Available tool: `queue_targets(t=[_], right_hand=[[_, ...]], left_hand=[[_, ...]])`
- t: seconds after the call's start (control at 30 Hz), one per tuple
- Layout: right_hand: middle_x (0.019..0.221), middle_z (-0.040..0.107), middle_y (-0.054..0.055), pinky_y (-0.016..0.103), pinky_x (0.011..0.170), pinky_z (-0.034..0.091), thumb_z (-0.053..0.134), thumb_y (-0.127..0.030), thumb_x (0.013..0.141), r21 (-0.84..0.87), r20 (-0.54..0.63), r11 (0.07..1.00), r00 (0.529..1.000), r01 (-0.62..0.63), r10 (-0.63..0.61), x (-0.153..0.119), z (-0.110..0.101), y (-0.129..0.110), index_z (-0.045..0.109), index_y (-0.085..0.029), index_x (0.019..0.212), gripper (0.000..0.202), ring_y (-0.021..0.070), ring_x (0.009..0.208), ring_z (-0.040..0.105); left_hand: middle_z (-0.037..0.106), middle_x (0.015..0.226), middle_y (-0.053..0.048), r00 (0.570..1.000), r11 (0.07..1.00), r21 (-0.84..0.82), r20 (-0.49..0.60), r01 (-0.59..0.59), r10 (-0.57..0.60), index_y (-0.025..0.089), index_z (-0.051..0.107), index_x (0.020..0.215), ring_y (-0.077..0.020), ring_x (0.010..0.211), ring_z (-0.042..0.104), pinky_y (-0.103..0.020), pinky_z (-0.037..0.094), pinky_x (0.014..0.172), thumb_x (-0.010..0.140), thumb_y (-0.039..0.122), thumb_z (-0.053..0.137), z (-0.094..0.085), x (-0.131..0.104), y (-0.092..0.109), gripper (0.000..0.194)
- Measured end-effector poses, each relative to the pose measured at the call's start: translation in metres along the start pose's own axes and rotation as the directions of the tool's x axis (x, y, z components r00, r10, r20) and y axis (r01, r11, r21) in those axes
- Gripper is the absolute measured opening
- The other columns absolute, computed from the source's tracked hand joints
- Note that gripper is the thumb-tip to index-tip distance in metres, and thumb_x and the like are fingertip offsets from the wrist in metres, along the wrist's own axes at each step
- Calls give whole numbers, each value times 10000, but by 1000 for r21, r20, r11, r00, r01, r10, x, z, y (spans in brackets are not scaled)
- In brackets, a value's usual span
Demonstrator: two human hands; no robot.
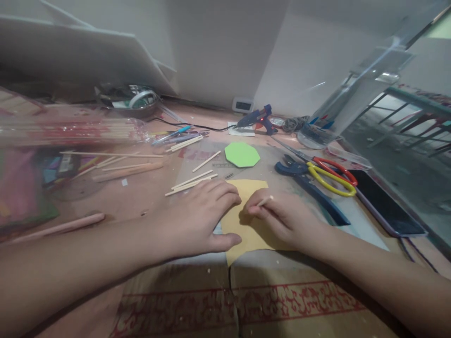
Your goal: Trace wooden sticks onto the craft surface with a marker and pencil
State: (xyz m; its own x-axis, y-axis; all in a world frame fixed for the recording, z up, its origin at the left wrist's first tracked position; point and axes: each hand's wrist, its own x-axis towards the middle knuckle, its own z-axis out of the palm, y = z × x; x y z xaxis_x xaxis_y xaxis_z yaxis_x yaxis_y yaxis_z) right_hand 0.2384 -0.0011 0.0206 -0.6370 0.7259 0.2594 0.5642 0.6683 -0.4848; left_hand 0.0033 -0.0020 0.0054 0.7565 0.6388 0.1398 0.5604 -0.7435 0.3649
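A sheet of yellow paper (243, 237) lies on the work surface under both hands. My left hand (207, 211) rests on its left edge, thumb and fingers apart, holding nothing. My right hand (282, 218) is closed in a writing-like grip round a short pale stick (265, 201); its lower tip is hidden by the fingers, so I cannot tell if it is a pencil. Several cut wooden sticks (192, 180) lie just beyond my left hand. A light green octagon (242, 154) of paper or card sits flat beyond the yellow sheet.
To the right are blue-handled pliers (310, 190), scissors (333, 178) with red and yellow handles, and a phone (387, 202). A glue gun (255, 118) with a lit red light stands at the back. Bagged sticks (77, 130) and a metal bowl (128, 105) are at left.
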Motion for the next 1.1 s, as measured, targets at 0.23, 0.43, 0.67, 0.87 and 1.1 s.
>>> queue_targets(t=[0.23, 0.43, 0.67, 0.87, 1.1], right_hand=[[873, 774, 68, 300, 733, 525, 456, -177, 1007, -6, -15, 997, 997, 73, -73, 0, 3, 1, 654, -192, 869, 242, 186, 800, 714], [856, 763, 65, 305, 721, 525, 468, -212, 1017, 19, -47, 996, 995, 87, -86, -1, 6, 2, 647, -199, 876, 228, 190, 791, 704], [856, 766, 59, 307, 724, 523, 467, -188, 1008, 8, -28, 995, 995, 98, -98, -2, 5, 0, 645, -200, 886, 216, 187, 785, 702], [851, 759, 68, 321, 730, 517, 459, -156, 983, -49, -39, 996, 997, 71, -73, -3, 6, 0, 648, -201, 868, 225, 196, 789, 694], [815, 735, 75, 328, 696, 494, 492, -274, 1006, -20, -87, 986, 983, -166, 164, 2, 2, 6, 643, -197, 826, 247, 204, 742, 665]], left_hand=[[611, 1333, -128, 1000, 1000, -9, -6, -9, 9, 146, 610, 1248, -341, 1302, 515, -498, 394, 1121, 850, 486, 737, 1, 0, 0, 539], [616, 1318, -123, 999, 1000, -6, -31, -27, 27, 162, 605, 1245, -339, 1285, 526, -504, 404, 1111, 857, 479, 730, 2, 0, -2, 516], [618, 1312, -120, 999, 1000, -3, -29, -26, 26, 172, 604, 1239, -341, 1281, 529, -502, 402, 1110, 860, 494, 723, 2, 0, -2, 511], [605, 1343, -128, 1000, 1000, -1, -15, -16, 16, 154, 597, 1267, -337, 1300, 513, -498, 396, 1120, 860, 477, 731, 1, -1, -2, 537], [598, 1338, -126, 1000, 1000, -6, -25, -13, 13, 166, 600, 1271, -341, 1285, 524, -510, 418, 1099, 859, 477, 734, 0, -1, -2, 533]])
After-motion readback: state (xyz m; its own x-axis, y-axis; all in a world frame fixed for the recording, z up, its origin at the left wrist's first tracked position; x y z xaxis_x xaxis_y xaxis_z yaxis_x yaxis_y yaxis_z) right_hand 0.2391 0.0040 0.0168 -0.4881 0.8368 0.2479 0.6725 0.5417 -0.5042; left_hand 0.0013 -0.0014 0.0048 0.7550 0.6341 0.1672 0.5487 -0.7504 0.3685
